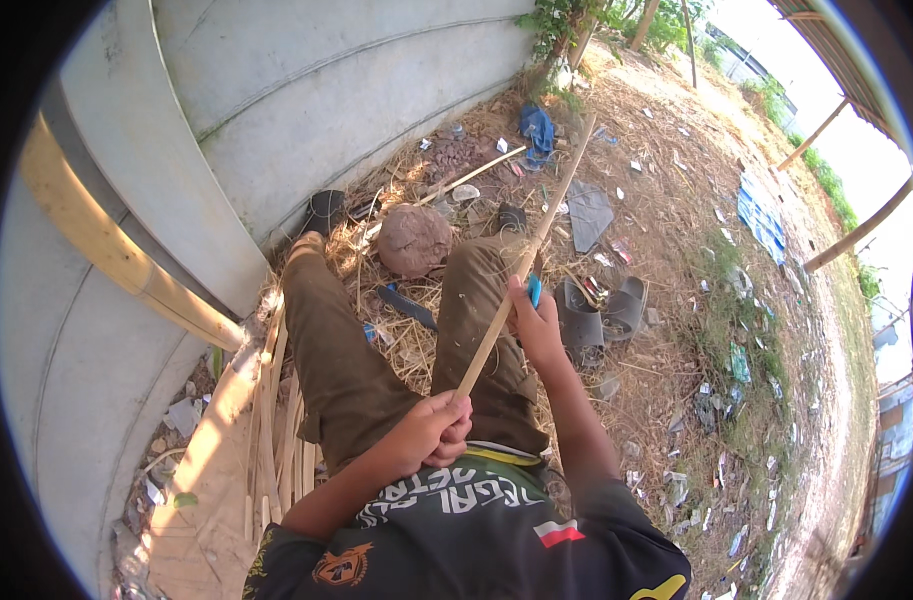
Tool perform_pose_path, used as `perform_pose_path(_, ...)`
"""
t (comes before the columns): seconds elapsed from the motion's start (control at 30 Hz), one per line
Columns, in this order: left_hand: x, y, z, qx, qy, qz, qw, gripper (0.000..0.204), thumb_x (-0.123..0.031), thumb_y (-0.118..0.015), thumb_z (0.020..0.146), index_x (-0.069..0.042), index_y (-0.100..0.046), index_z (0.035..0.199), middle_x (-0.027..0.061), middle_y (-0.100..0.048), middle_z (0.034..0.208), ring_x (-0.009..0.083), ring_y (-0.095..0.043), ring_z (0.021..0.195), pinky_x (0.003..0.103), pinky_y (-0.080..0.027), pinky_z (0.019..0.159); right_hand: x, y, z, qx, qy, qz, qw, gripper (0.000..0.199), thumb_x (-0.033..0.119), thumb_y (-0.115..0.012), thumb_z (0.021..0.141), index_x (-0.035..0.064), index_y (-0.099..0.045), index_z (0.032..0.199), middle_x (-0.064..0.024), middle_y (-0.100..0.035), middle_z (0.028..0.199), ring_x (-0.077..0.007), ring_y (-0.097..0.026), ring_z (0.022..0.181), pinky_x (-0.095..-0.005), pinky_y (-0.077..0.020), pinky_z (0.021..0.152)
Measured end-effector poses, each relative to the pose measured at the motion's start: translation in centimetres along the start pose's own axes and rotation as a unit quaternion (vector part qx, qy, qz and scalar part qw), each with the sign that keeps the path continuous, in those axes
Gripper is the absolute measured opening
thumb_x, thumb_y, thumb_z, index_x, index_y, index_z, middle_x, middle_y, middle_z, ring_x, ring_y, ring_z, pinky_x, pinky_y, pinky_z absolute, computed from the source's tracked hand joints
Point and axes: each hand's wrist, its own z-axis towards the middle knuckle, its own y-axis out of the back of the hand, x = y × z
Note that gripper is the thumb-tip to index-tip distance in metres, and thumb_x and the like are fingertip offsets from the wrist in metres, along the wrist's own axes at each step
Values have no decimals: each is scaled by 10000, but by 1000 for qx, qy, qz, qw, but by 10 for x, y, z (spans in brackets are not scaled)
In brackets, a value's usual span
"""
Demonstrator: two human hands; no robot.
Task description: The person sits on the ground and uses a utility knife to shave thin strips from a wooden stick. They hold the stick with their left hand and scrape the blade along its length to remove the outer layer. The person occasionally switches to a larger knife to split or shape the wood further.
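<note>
A dry brown stretch of straw-strewn ground (676,420), scattered with litter, spreads beneath everything, and a tall grey concrete panel wall (326,65) rises along its left and far side. A thick yellow-tan bamboo pole (106,230) slants in front of the wall. The person's legs, in olive-brown trousers (361,385), are bent, knees apart. A bundle of long pale wooden strips (266,430) lies left of the left leg. One long, narrow, pale tan strip (556,195) runs diagonally from the waist, across the right thigh, to well beyond the knee. Between the legs sits a rounded dusty-brown lump (414,242); a pair of dark grey slip-on sandals (606,312) rests right of the right knee. The left hand (441,425) has its fingers wrapped tightly around the tan strip's lower end. The right hand (533,318), higher up beside the strip, has its fingers curled closed on a small turquoise-handled tool (533,289), its dark blade near the strip.
</note>
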Motion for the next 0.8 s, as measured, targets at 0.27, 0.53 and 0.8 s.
perform_pose_path(0.27,-15,-29,8,-12,-120,-18,993,388,-488,-426,1099,-170,-377,883,-50,-270,623,65,-234,451,261,-170,411,30,-33,-65,-16,309,-308,899,281,142,-710,882,62,-507,704,-134,-514,570,-349,-561,490,-439,-429,476)
perform_pose_path(0.53,5,-52,6,39,-84,-17,996,348,-421,-367,1128,-145,-375,916,-37,-317,670,61,-293,480,249,-245,436,74,-26,-7,-170,94,-113,974,321,114,-680,957,10,-589,667,-62,-490,494,-113,-457,427,-311,-402,438)
perform_pose_path(0.8,-7,-48,1,29,-102,-20,994,336,-415,-360,1131,-148,-366,926,-42,-309,679,60,-294,494,251,-246,447,58,-53,-33,-117,348,-146,918,374,50,-670,929,34,-515,589,-70,-452,469,-113,-426,396,-333,-357,409)
